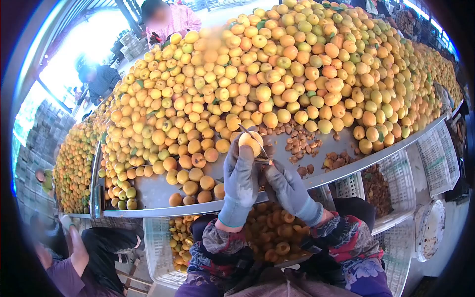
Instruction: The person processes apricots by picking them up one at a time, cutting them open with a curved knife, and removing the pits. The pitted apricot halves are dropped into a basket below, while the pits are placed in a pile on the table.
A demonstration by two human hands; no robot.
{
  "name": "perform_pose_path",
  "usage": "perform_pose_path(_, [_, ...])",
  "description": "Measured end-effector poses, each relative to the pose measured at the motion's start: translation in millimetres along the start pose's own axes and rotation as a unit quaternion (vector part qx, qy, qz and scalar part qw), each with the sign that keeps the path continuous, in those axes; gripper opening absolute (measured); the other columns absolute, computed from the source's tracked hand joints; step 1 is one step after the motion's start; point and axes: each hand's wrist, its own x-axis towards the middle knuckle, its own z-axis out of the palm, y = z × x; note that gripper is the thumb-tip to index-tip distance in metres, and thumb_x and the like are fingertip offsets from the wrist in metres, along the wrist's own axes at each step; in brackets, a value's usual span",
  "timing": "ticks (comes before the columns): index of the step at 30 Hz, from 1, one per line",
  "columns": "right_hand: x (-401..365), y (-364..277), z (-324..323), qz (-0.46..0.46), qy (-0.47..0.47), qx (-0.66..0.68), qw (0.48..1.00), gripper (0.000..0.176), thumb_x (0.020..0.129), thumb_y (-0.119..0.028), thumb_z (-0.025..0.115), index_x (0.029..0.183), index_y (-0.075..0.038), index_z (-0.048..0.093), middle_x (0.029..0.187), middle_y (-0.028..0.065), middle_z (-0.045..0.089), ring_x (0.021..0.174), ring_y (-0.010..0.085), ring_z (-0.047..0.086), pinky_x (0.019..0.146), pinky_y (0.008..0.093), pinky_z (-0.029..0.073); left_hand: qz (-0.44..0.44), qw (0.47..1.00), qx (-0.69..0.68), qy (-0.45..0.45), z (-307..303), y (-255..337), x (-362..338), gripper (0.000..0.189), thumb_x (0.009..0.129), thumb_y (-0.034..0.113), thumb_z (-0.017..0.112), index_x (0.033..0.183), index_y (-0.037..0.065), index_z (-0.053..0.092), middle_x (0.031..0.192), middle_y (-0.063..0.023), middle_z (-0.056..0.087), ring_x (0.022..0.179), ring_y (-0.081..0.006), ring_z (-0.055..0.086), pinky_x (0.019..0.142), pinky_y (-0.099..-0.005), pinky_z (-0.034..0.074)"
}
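My left hand [241, 171], in a grey work glove, is closed around a yellow-orange apricot [251, 144] above the table's near edge. My right hand [287, 185], gloved too, is closed just below and to the right, on a thin metal blade-like tool [263, 161]. The tool's metal runs up along the apricot and touches it; its exact shape and handle are partly hidden by the fingers. Brown apricot stones [302, 143] lie on the metal table right beyond my hands. Below them, between my knees, sit several opened apricots [277, 232].
A large heap of apricots [257, 74] covers the metal table [168, 212]. White plastic crates [402, 180] stand at the right, one holding brown scraps [377, 190]. Another crate [157, 247] with apricot pieces is at lower left. Other people [173, 22] sit around the table, one close on my left.
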Motion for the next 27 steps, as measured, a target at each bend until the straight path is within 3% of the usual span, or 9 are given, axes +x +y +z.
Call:
perform_pose_path(6, [-3,-5,-8,0.043,0.025,-0.034,0.998,0.035,0.097,-0.033,0.048,0.104,0.0,0.056,0.069,-0.0048,0.051,0.056,0.0048,0.044,0.049,0.0224,0.038,-0.021,1.0,-0.01,0.001,1,2,8,0.044,0.094,0.023,0.055,0.129,0.0,0.041,0.112,-0.0085,0.056,0.098,-0.0145,0.058,0.08,-0.0267,0.049])
perform_pose_path(8, [-3,-8,-9,0.04,0.02,-0.058,0.997,0.035,0.097,-0.032,0.048,0.104,0.001,0.055,0.066,-0.0021,0.052,0.056,0.0075,0.046,0.05,0.0249,0.039,0.058,0.992,0.112,-0.009,2,7,8,0.041,0.094,0.019,0.053,0.129,0.0,0.042,0.111,-0.007,0.056,0.096,-0.0135,0.057,0.08,-0.0268,0.05])
perform_pose_path(10, [-3,-5,-9,0.039,0.015,-0.08,0.996,0.034,0.097,-0.031,0.049,0.104,0.002,0.055,0.064,0.0005,0.052,0.055,0.0102,0.047,0.05,0.0274,0.041,0.059,0.996,0.061,0.021,4,4,9,0.039,0.094,0.018,0.054,0.127,0.0,0.044,0.11,-0.0071,0.056,0.095,-0.0135,0.057,0.08,-0.0268,0.05])
perform_pose_path(12, [-1,2,-8,-0.064,0.027,-0.234,0.97,0.031,0.095,-0.029,0.051,0.099,0.001,0.055,0.061,0.0113,0.054,0.053,0.0221,0.053,0.051,0.0326,0.043,0.064,0.997,0.009,0.048,4,3,9,0.037,0.094,0.017,0.054,0.125,-0.001,0.045,0.109,-0.0071,0.056,0.095,-0.0135,0.057,0.08,-0.0268,0.05])
perform_pose_path(13, [0,2,-7,-0.065,0.026,-0.234,0.97,0.031,0.095,-0.029,0.051,0.099,0.001,0.055,0.061,0.0113,0.054,0.053,0.0221,0.053,0.051,0.0326,0.043,0.041,0.998,-0.02,0.05,2,4,9,0.037,0.094,0.017,0.054,0.125,-0.001,0.045,0.109,-0.0078,0.057,0.094,-0.0137,0.058,0.08,-0.0268,0.05])
perform_pose_path(15, [0,2,-7,-0.059,0.04,-0.284,0.956,0.028,0.094,-0.027,0.053,0.096,0.0,0.055,0.066,0.0195,0.054,0.058,0.0353,0.056,0.053,0.0369,0.044,-0.004,0.995,-0.079,0.056,-2,5,9,0.036,0.093,0.018,0.055,0.123,-0.001,0.045,0.109,-0.0093,0.057,0.092,-0.0142,0.058,0.079,-0.0268,0.05])
perform_pose_path(19, [-1,-1,-7,-0.048,0.044,-0.308,0.949,0.027,0.093,-0.028,0.054,0.095,-0.001,0.055,0.067,0.0196,0.055,0.062,0.0394,0.057,0.052,0.0372,0.044,-0.021,0.994,-0.101,0.027,-3,7,11,0.038,0.094,0.024,0.054,0.122,0.0,0.045,0.109,-0.0094,0.058,0.088,-0.0147,0.059,0.072,-0.0272,0.051])
perform_pose_path(21, [1,1,-9,-0.048,0.057,-0.307,0.949,0.027,0.093,-0.028,0.054,0.095,-0.001,0.055,0.065,0.0189,0.054,0.062,0.0393,0.057,0.051,0.0376,0.043,0.02,0.999,0.006,0.033,-3,10,10,0.045,0.094,0.035,0.052,0.118,-0.003,0.049,0.108,-0.0106,0.059,0.095,-0.0192,0.059,0.084,-0.0344,0.05])
perform_pose_path(27, [1,-2,-9,-0.079,0.046,-0.382,0.919,0.029,0.091,-0.031,0.056,0.092,-0.002,0.055,0.063,0.0193,0.054,0.062,0.0407,0.057,0.05,0.0384,0.043,0.022,0.996,-0.042,0.076,-8,14,12,0.048,0.093,0.04,0.051,0.117,-0.002,0.049,0.105,-0.0091,0.059,0.088,-0.018,0.059,0.083,-0.0329,0.051])
